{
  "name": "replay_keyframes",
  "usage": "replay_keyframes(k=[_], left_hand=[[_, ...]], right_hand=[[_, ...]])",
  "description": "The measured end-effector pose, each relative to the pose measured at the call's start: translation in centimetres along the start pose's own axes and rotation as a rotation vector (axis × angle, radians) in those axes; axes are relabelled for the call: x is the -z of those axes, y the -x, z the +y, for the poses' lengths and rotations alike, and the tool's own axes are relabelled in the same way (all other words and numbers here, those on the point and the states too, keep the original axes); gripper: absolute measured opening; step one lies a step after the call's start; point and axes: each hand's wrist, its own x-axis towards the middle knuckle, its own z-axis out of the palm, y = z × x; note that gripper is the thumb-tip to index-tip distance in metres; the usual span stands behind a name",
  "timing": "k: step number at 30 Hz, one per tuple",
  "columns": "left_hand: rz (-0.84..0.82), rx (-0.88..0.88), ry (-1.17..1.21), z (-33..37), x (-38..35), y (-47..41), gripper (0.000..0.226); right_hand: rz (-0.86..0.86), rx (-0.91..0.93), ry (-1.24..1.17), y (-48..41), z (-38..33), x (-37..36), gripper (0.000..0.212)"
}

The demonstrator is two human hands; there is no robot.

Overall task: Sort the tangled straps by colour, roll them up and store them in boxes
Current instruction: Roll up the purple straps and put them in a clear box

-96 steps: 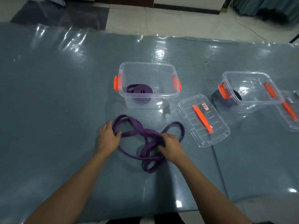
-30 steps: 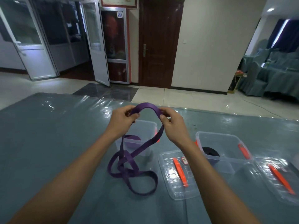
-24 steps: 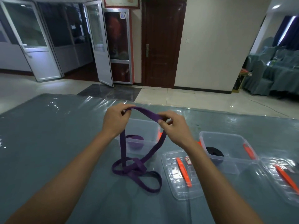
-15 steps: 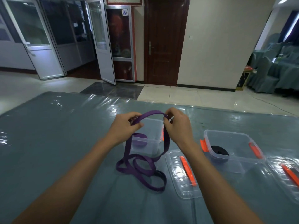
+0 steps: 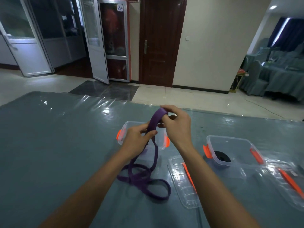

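The top of the long purple webbing strap has risen off the desk — its wide arch now a tight fold pinched by the right hand, the left hand gripping lower.

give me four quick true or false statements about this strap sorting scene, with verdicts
1. The left hand and the right hand both grip the purple strap. True.
2. The whole purple strap is lifted off the table. False: its lower loops lie tangled on the table.
3. The right box holds a black roll. True.
4. The right box is closed with its cover snapped on. False: it is open, and a lid lies flat on the table to its left.
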Motion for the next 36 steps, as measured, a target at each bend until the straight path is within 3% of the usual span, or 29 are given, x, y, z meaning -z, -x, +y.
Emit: replay_keyframes(k=[11,16,21,25,29,31,36], left_hand=[[-0.190,-0.016,0.175,-1.9,-0.3,-1.7,0.025],[-0.272,0.032,0.138,-3.8,1.1,-2.6,0.014],[-0.374,0.087,0.088,-5.5,3.0,-2.7,0.011],[-0.429,0.209,0.077,-6.7,4.0,-2.8,0.010],[-0.463,0.303,0.090,-7.4,5.4,-3.3,0.015],[-0.483,0.323,0.070,-7.7,6.3,-3.6,0.018],[-0.514,0.339,0.072,-8.7,8.6,-3.6,0.027]], right_hand=[[0.055,-0.109,0.018,-1.0,1.4,-1.5,0.024],[-0.003,-0.202,-0.121,-0.9,2.2,-1.5,0.023],[-0.004,-0.222,-0.053,-0.1,3.7,-2.2,0.025],[-0.042,0.065,0.392,0.5,4.6,-3.0,0.041],[-0.327,0.364,0.797,1.1,5.6,-3.6,0.058],[-0.354,0.430,0.889,1.2,6.0,-4.1,0.063],[-0.282,0.556,0.976,1.4,7.2,-5.3,0.044]])
